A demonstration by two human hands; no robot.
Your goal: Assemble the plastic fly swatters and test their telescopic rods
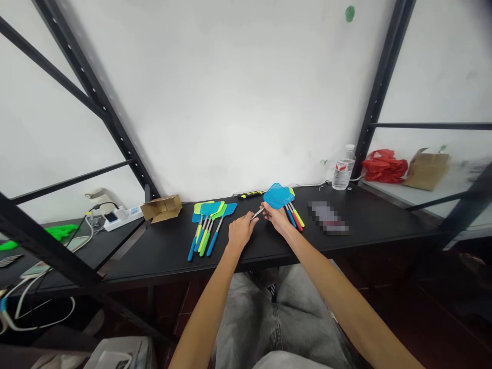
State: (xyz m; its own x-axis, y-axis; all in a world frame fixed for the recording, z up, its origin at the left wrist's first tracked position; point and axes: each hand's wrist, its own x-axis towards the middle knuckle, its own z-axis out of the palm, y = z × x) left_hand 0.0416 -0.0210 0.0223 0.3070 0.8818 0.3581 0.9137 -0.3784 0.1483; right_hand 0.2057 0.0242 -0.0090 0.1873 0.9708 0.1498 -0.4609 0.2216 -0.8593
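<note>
My left hand point(241, 229) is closed at the handle end of a fly swatter, whose handle is mostly hidden in the fist. The bare metal shaft point(257, 213) shows between my two hands. Close to the swatter's head, my right hand point(275, 218) pinches the shaft. Blue mesh heads point(277, 195) overlap just beyond my right fingers, so I cannot tell exactly which belongs to the held swatter. Beside that hand lie more swatters with blue, red point(297, 221) and yellow handles. To the left of my hands, several blue and green fly swatters point(210, 209) lie in a bunch.
On the black table point(154, 256) are an open cardboard box point(161, 208), a yellow-black cutter-like tool point(250, 195), a water bottle point(343, 169) and a blurred-out item point(328, 218). A red plastic bag point(384, 166) sits on a surface at right. Black metal posts point(111, 123) frame both sides.
</note>
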